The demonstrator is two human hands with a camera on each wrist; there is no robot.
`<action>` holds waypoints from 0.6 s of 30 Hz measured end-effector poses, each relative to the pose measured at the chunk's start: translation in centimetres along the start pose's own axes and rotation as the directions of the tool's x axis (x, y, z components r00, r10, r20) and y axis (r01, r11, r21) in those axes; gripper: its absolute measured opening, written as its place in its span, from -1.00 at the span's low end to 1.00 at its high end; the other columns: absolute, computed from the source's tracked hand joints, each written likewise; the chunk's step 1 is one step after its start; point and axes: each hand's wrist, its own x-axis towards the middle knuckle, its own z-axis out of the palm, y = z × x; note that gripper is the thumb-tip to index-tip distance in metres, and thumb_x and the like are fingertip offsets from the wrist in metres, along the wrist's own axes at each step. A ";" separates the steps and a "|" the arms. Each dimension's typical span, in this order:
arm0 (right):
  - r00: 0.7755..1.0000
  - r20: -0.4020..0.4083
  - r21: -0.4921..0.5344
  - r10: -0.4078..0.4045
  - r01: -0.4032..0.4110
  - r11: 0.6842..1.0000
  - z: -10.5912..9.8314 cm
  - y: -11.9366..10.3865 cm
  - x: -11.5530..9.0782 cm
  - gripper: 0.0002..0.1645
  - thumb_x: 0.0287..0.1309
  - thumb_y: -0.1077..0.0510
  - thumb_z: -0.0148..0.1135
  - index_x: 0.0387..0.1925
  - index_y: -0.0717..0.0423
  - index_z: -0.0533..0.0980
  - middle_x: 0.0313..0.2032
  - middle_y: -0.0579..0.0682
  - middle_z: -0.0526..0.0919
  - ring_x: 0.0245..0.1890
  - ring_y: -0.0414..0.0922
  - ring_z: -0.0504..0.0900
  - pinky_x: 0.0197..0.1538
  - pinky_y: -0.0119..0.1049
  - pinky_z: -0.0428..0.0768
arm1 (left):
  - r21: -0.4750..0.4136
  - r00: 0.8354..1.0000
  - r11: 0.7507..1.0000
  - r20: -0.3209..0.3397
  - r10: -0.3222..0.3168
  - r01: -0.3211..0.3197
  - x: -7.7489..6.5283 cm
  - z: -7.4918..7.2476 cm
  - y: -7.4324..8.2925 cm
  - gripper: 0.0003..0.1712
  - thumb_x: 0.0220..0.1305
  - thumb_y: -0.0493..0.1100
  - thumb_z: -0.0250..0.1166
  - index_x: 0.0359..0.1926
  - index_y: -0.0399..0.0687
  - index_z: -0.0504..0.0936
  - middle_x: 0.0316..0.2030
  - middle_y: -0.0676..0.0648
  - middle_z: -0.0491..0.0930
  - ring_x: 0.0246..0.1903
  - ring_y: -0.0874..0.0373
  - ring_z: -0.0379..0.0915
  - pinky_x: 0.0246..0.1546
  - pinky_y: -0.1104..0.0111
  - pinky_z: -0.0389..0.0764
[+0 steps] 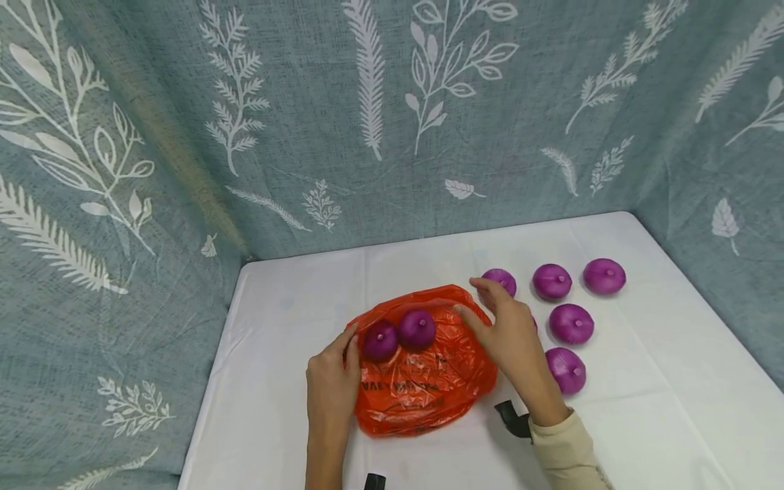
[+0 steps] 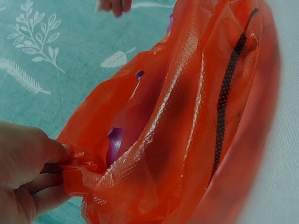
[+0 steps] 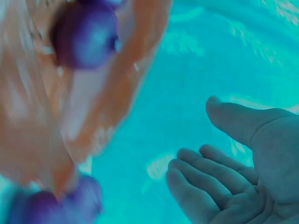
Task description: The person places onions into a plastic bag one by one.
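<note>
A crinkled red plastic bag (image 1: 422, 412) lies with its mouth spread, and two purple onions (image 1: 417, 330) show inside it. My left hand (image 1: 333, 381) pinches the bag's left rim between thumb and fingers, as the left wrist view shows. Over the bag's right edge hovers my right hand (image 1: 514, 344), its thumb and fingers spread apart. In the right wrist view nothing lies in the right palm (image 3: 271, 177). Several more onions (image 1: 572, 324) sit on the table to the right of the bag; one behind the right hand is mostly hidden.
White cloth covers the table (image 1: 275, 327). A blue-green curtain (image 1: 306, 122) with white leaf prints rises behind it and at both sides. One black piece (image 1: 513, 418) juts out by the right wrist, another black piece (image 1: 375, 482) by the left.
</note>
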 end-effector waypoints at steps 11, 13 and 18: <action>0.968 -0.244 0.027 0.060 -0.055 0.998 -6.9 2.2 0.9 -0.32 0.35 -0.01 0.47 0.37 0.19 0.51 0.32 0.24 0.61 0.27 0.23 0.62 0.22 0.11 0.59 | 0.004 1.000 1.000 0.000 -0.005 0.005 0.0 -0.1 -0.2 -0.67 0.49 -0.28 0.34 0.20 -0.26 0.73 0.02 -0.30 0.76 -0.02 -0.18 0.75 -0.10 0.00 0.75; 0.958 -0.277 0.015 0.077 -0.076 0.997 -8.0 2.9 0.9 -0.31 0.34 -0.01 0.48 0.38 0.18 0.50 0.33 0.24 0.60 0.27 0.22 0.62 0.24 0.09 0.57 | 0.003 1.000 1.000 -0.001 0.000 0.000 0.0 0.0 -0.2 -0.67 0.49 -0.29 0.33 0.20 -0.26 0.73 0.02 -0.31 0.75 -0.06 -0.16 0.77 -0.15 0.02 0.77; 0.931 -0.339 -0.018 0.135 -0.149 0.989 -10.5 4.5 1.2 -0.26 0.36 -0.05 0.45 0.44 0.14 0.46 0.37 0.22 0.56 0.30 0.22 0.60 0.31 0.13 0.53 | -0.004 1.000 1.000 -0.002 0.016 -0.016 0.0 0.2 0.1 -0.67 0.48 -0.29 0.34 0.20 -0.27 0.73 0.02 -0.32 0.75 -0.13 -0.14 0.78 -0.23 0.08 0.78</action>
